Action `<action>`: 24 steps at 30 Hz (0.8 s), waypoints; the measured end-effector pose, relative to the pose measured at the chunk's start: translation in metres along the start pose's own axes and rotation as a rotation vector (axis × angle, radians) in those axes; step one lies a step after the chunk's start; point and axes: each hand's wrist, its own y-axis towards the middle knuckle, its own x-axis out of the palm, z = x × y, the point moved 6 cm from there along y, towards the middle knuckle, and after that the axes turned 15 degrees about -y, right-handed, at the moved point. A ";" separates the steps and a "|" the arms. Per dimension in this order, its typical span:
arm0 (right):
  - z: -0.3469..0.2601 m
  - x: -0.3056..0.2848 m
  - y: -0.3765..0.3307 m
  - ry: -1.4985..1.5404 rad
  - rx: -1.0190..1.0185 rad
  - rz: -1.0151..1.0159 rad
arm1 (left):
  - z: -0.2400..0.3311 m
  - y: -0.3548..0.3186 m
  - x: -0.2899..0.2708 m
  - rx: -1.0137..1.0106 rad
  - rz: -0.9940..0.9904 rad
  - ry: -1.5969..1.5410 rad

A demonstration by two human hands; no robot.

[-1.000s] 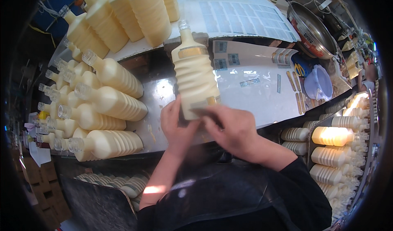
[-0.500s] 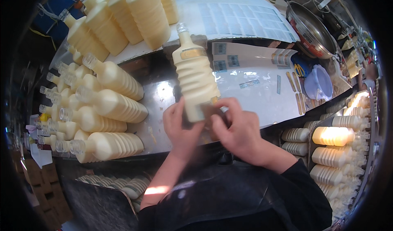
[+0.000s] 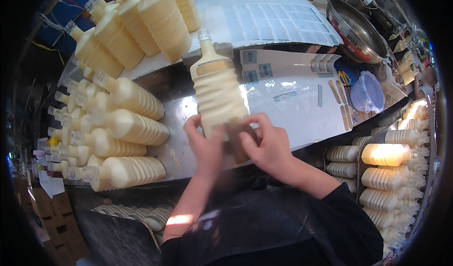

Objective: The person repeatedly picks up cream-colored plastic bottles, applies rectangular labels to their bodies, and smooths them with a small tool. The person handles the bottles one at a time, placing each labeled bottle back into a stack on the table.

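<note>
A cream-coloured ribbed bottle (image 3: pixel 219 94) with a clear threaded neck lies in front of me, its neck pointing away. A gold label band crosses its shoulder. My left hand (image 3: pixel 204 141) grips the lower left side, the fingers at its edge and the blurred thumb over the front. At the lower right, my right hand (image 3: pixel 266 143) pinches a dark brown flat piece (image 3: pixel 236 145) against the bottle's base end. That piece is smeared by motion, so its kind is unclear. It hides the bottle's bottom part.
Stacked cream bottles (image 3: pixel 134 129) lie at left; more upright bottles (image 3: pixel 165 20) stand behind. Label sheets (image 3: pixel 278 23) lie on the back board. Loose labels (image 3: pixel 285 96), flat narrow sticks (image 3: pixel 343 105), yellow-handled scissors (image 3: pixel 344 78) and a lilac bucket (image 3: pixel 366 94) are at right, above racked bottles (image 3: pixel 384 177).
The bottle has shifted slightly left and turned more upright in view. The brown piece has moved left and down over its lower front, covering the small label there.
</note>
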 end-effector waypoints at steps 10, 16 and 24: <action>-0.003 -0.008 -0.003 0.142 -0.043 0.010 | -0.010 -0.005 0.002 0.019 0.022 -0.235; 0.030 -0.007 0.001 0.046 0.064 0.015 | -0.004 -0.004 0.005 -0.016 0.033 -0.087; 0.073 0.005 -0.001 0.460 0.226 0.032 | -0.013 -0.005 -0.003 0.001 -0.033 -0.134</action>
